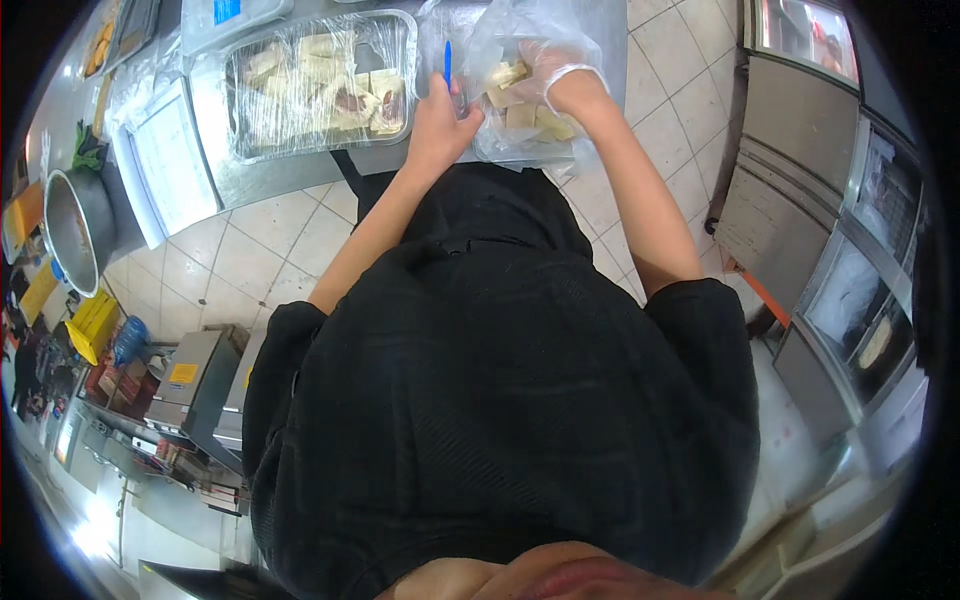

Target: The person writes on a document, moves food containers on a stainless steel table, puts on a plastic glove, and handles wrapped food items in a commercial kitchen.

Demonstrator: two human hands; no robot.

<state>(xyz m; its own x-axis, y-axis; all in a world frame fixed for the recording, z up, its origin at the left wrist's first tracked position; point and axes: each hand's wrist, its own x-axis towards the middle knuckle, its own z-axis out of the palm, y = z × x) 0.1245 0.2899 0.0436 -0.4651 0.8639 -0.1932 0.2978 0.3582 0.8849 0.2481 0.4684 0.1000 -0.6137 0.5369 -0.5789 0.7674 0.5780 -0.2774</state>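
Note:
My left hand (442,124) holds a slim blue pen-like object (448,66), which points away from me between thumb and fingers. In a clear plastic glove, my right hand (566,79) reaches into a plastic-lined container (517,156). Its fingers are at the pale folded food pieces (536,120) there; whether they grip one cannot be told. To the left of my left hand lies a metal tray (411,75) under cling film, with similar pale wrapped pieces (330,90), some showing a brown filling.
Papers (169,161) lie at the left part of the metal table (277,180), beside a large metal bowl (75,229). A lidded plastic container (232,22) stands behind the tray. Steel cabinets (795,165) are at the right, and a yellow container (92,326) is at the left.

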